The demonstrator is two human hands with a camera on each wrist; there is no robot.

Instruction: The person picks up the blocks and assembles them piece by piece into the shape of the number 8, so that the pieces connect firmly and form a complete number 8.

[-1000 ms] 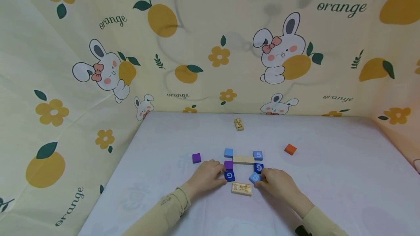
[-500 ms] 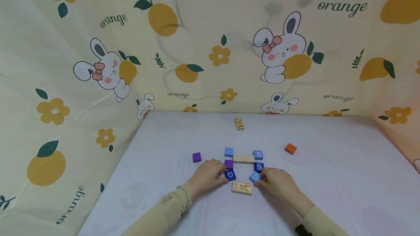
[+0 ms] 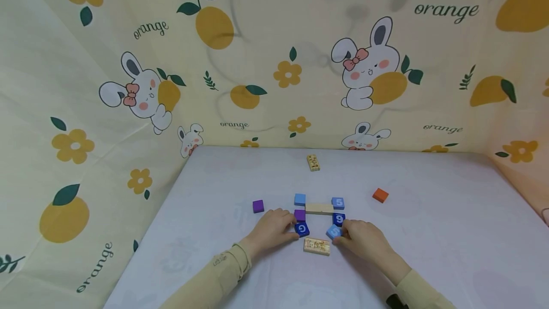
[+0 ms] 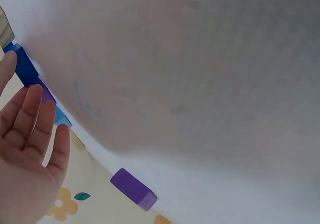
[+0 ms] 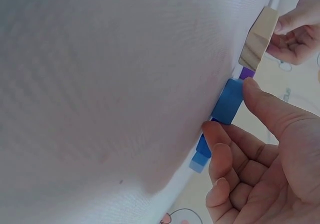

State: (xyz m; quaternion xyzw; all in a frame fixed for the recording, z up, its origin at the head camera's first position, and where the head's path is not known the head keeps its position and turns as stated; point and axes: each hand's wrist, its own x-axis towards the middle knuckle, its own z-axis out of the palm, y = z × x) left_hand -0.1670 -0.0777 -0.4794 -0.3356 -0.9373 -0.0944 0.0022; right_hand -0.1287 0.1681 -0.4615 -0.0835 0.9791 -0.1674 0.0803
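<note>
Domino [image 3: 317, 246] lies crosswise; beyond its left end my left hand [image 3: 271, 229] pinches the dark-blue tile [image 3: 302, 229], beyond its right my right hand [image 3: 366, 240] the light-blue tile [image 3: 333, 232].

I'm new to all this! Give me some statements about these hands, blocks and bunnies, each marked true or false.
1. The right hand pinches a light blue block. True.
2. The left hand is touching the orange block. False: it is at a dark blue block; the orange one lies apart.
3. The rabbits stand on the table. False: they are printed on the cloth.
4. A patterned wooden block lies farthest from the hands. True.
5. Both sleeves are beige. True.
</note>
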